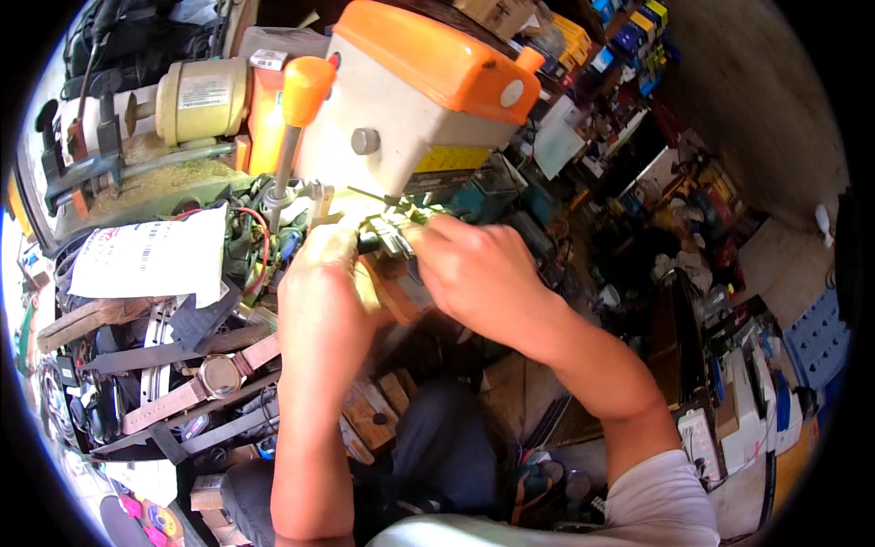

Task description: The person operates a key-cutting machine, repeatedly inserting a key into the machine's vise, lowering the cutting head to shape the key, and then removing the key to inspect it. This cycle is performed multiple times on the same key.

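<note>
Both my hands meet in bright light in front of a white bench machine [392, 137] with an orange top. My left hand [326, 283] is closed, with its fingertips at small shiny metal pieces [390, 235]. From the other side my right hand [474, 269] pinches at the same spot. Glare and my fingers hide what each hand grips. A thin dark rod [366, 194] points out to the left just above the fingertips. Close by my left hand rises a lever with an orange knob [308, 89].
A white printed bag [150, 253] lies left, above a wristwatch [221, 376] with a pinkish strap and several other straps. A cream motor [202, 100] stands at the back left. Boxes [638, 36] fill the far shelf. A power strip [700, 442] lies at the right.
</note>
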Available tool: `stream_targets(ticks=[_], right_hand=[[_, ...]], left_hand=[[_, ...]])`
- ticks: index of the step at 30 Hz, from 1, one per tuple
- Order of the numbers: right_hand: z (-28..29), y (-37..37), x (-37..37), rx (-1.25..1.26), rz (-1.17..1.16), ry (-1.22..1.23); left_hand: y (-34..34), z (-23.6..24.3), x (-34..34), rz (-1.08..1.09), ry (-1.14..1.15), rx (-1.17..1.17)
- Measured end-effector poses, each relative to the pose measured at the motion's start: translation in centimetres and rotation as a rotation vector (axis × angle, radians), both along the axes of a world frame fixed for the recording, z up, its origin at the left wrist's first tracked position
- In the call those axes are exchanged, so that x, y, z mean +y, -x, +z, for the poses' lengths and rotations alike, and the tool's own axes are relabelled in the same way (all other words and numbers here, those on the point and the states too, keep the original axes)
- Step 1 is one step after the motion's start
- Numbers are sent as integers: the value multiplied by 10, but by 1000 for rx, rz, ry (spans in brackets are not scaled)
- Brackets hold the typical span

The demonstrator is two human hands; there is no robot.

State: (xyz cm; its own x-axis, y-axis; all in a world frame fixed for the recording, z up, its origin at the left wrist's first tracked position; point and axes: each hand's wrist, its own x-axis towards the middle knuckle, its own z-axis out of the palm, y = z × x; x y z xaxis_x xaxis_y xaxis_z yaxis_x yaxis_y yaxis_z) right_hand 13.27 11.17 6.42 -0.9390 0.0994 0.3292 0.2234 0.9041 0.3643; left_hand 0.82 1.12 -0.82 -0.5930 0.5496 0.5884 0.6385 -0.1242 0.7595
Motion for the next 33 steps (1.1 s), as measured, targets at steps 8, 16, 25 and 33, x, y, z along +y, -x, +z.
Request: stream_targets(ticks=[8,16,25,33], right_hand=[[11,-3,-13,62,-162,390],[6,0,-14,45,-167,313],[2,11,-8,48,-162,319],[1,13,-4,63,-175,351]], left_hand=[[4,-1,-3,-38,-3,-11],[2,-4,1,-38,-5,-3],[4,-1,-3,-76,25,-26],[3,-3,-1,-27,-31,-35]])
